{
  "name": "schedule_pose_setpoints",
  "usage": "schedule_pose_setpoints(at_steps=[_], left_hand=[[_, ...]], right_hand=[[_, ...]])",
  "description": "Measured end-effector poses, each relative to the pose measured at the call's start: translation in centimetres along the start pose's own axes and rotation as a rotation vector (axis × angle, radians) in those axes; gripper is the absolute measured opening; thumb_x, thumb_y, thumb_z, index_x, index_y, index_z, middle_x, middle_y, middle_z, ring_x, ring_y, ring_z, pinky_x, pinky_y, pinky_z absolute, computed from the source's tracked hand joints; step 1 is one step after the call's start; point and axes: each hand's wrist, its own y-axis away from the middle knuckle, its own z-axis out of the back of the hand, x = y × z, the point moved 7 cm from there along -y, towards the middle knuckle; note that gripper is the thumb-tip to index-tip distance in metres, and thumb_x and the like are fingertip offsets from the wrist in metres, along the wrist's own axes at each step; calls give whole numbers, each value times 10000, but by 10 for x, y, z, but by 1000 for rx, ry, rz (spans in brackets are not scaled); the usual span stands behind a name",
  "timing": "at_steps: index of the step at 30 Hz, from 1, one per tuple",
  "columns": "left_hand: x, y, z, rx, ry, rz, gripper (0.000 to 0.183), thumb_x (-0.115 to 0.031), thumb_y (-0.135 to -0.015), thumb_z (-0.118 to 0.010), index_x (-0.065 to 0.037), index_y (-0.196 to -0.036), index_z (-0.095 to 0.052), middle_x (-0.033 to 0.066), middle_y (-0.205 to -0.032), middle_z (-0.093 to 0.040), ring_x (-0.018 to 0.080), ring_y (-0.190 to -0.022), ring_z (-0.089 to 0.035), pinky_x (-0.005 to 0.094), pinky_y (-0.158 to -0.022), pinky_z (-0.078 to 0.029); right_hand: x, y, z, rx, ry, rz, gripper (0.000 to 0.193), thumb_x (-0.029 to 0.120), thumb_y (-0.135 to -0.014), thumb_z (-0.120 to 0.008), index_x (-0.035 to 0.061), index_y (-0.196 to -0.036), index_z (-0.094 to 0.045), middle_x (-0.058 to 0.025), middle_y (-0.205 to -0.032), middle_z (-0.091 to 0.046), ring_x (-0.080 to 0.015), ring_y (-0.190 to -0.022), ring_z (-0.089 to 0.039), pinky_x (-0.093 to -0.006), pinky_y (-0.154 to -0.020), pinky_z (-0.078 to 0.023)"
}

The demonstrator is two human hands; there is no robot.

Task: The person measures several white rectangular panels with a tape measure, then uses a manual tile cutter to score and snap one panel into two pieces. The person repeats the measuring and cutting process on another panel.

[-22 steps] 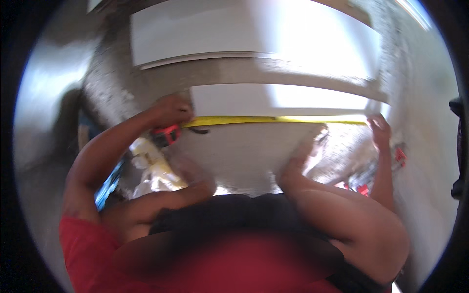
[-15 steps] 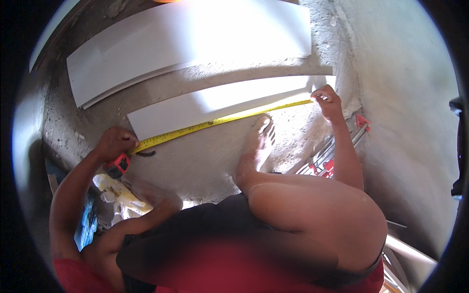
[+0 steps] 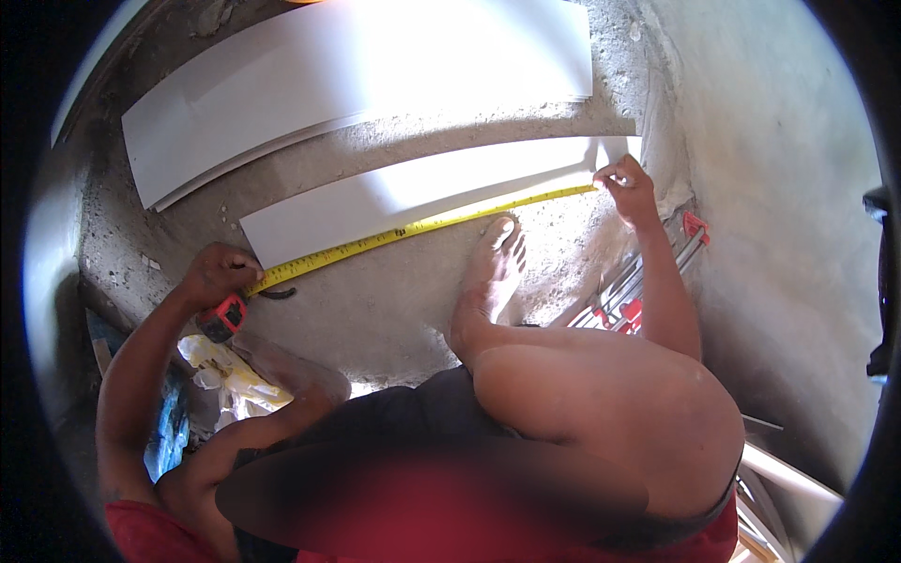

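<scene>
A flat yellow measuring tape (image 3: 347, 251) slants from centre left to upper right, along the lower edge of a long white rectangular panel (image 3: 319, 220). The left hand (image 3: 221, 274) grips the tape's lower end above a red-and-black case (image 3: 223, 317); the right hand (image 3: 629, 190) pinches its upper end.

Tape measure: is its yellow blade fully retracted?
No, the yellow blade stretches along the narrow white board's near edge from left hand to right hand.

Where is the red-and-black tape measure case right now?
In the head view, the tape measure case is at the left, just below the left hand, near the left end of the yellow blade and above the yellow-and-white plastic.
</scene>
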Motion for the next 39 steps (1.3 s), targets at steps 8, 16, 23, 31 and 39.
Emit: schedule_pose_setpoints(at_steps=[8, 16, 23, 31, 39], left_hand=[[1, 1, 0, 12, -56, 54, 190, -171, -776, -710, 9, -834, -716, 43, -753, -678, 83, -684, -597, 262, -652, -497], [-1, 1, -3, 22, 2, -17, 176, -148, -792, -684, 8, -868, -716, 74, -794, -699, 100, -754, -627, 265, -725, -501], [-1, 2, 18, 46, -268, -95, 278, -295, -817, -659, -34, -893, -714, 68, -814, -692, 131, -736, -615, 302, -716, -494], [-20, -13, 68, -14, -226, -157, 319, -310, -815, -677, -53, -999, -715, 82, -897, -700, 149, -837, -621, 293, -788, -479], [-29, -21, 66, 21, -90, -100, 286, -264, -818, -688, -31, -980, -720, 44, -849, -695, 95, -765, -605, 255, -722, -480]], right_hand=[[-6, 4, 1, 6, 95, -7, 137, -19, -695, -732, 92, -770, -700, -19, -751, -484, -163, -726, -480, -300, -677, -405], [17, -35, 21, 51, 49, 38, 77, 15, -742, -725, 69, -784, -691, -20, -772, -533, -142, -753, -515, -282, -704, -427], [16, -54, 28, 140, 153, -62, 163, 151, -833, -688, 7, -907, -672, -82, -903, -663, -171, -853, -612, -299, -804, -476], [-4, -59, 10, 258, 21, -154, 62, 101, -850, -634, 41, -864, -626, 2, -856, -612, -103, -835, -548, -256, -786, -428], [-23, -58, 12, 185, -60, -128, 34, 80, -850, -638, 52, -846, -619, 25, -826, -600, -92, -814, -535, -250, -770, -423]])
